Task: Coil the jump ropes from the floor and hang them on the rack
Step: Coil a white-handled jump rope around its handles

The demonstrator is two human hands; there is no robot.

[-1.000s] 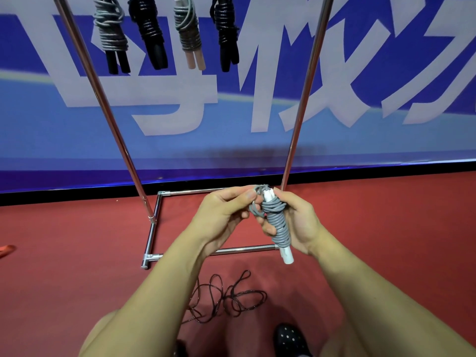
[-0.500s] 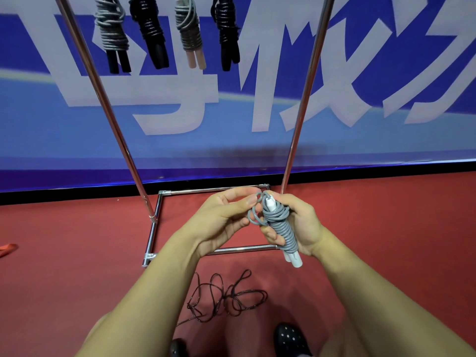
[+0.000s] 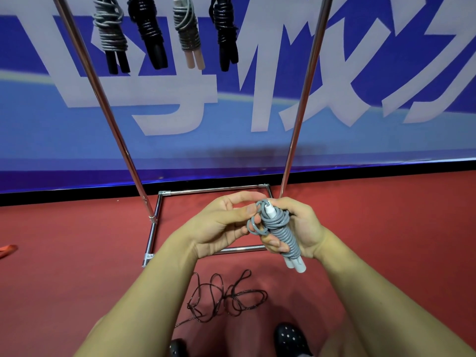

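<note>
My right hand grips a grey jump rope wound tightly round its two white handles, whose ends stick out below the hand. My left hand pinches a loose grey loop at the top of that coil. Both hands are in front of the chrome rack. Several coiled ropes hang from the rack's top, grey, black and beige. A thin dark rope lies tangled on the red floor below my arms.
The rack's square base frame rests on the red floor just beyond my hands. A blue banner wall stands behind it. An orange strap end lies at the far left. My black shoes show at the bottom.
The coiled grey rope has tilted so its white handle ends point further down and right. My left fingers have shifted to the loop at the top of the coil.
</note>
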